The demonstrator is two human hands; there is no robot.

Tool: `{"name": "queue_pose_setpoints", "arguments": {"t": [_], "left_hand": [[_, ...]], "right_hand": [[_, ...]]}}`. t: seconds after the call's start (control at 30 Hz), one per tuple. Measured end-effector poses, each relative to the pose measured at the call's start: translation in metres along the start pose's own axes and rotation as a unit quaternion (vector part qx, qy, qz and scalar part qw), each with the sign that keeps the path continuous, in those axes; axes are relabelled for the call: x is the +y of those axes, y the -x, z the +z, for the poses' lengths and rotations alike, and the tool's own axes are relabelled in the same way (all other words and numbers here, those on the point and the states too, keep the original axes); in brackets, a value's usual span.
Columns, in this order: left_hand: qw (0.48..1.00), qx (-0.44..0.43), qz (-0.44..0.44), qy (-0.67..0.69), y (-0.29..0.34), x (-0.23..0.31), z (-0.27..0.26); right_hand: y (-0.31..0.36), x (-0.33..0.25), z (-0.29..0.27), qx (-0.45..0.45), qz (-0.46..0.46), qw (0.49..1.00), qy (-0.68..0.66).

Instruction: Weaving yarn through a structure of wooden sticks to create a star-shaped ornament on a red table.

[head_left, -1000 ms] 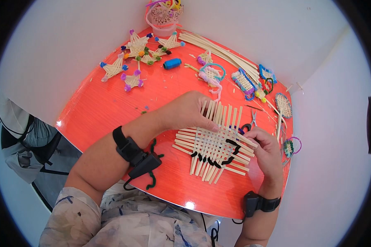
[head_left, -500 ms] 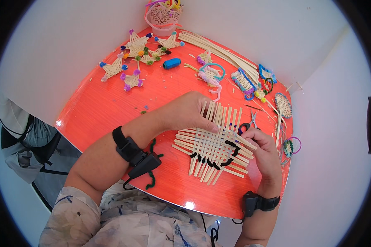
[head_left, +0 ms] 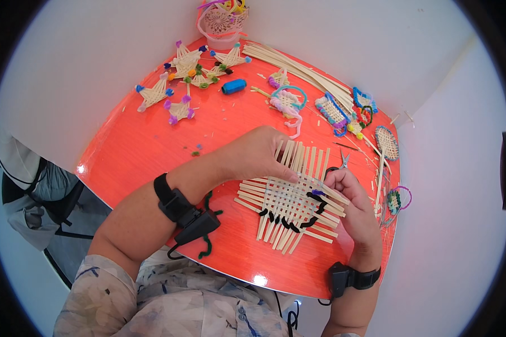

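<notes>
A woven mat of pale bamboo strips (head_left: 289, 199) is held up over the table, its loose strip ends sticking out on all sides. My left hand (head_left: 264, 157) grips its upper left part, thumb in front and the other fingers hidden behind. A black pipe cleaner (head_left: 320, 209) is threaded along the mat's lower and right edges. Close above its upper end, a short purple pipe cleaner tip (head_left: 317, 192) shows through the weave. My right hand (head_left: 351, 199) is closed at the mat's right edge, seemingly on the purple pipe cleaner; its fingertips are partly hidden by strips.
Scissors (head_left: 344, 162) lie just beyond my right hand. Woven stars (head_left: 154, 92) and a blue thread spool (head_left: 234, 86) are farther left. Long bamboo strips (head_left: 303, 70), small pipe-cleaner-edged weavings (head_left: 333, 109) and a pink basket (head_left: 225, 28) line the back. A green pipe cleaner (head_left: 207, 247) lies by my left forearm.
The purple tip now shows on the mat's front near the black pipe cleaner's end. My right hand has shifted slightly up and left. My left hand and the mat have barely moved.
</notes>
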State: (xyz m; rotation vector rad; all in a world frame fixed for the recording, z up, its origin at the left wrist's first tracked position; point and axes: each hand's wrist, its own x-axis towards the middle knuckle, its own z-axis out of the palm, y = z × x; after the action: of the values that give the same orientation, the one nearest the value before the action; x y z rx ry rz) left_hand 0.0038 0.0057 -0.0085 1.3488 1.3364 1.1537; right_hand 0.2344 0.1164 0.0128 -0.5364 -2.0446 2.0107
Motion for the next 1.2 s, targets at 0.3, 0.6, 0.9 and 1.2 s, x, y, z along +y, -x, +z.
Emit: {"name": "queue_pose_setpoints", "arguments": {"t": [0.3,0.6,0.9,1.2], "left_hand": [[1.000,-0.003,-0.012,-0.011,0.002,0.006,0.000],[0.998,0.035,-0.051,0.019,0.000,0.006,0.007],[0.864,0.187,0.320,-0.340,-0.001,0.005,0.016],[0.924,0.075,0.282,-0.247,-0.003,-0.001,0.023]], "right_hand": [[-0.003,0.008,0.001,0.011,-0.022,0.999,-0.027],[-0.006,0.015,-0.003,0.064,-0.025,0.997,-0.042],[-0.007,0.020,-0.007,0.036,-0.059,0.998,-0.006],[-0.008,0.015,0.001,0.025,-0.052,0.998,-0.009]]}}
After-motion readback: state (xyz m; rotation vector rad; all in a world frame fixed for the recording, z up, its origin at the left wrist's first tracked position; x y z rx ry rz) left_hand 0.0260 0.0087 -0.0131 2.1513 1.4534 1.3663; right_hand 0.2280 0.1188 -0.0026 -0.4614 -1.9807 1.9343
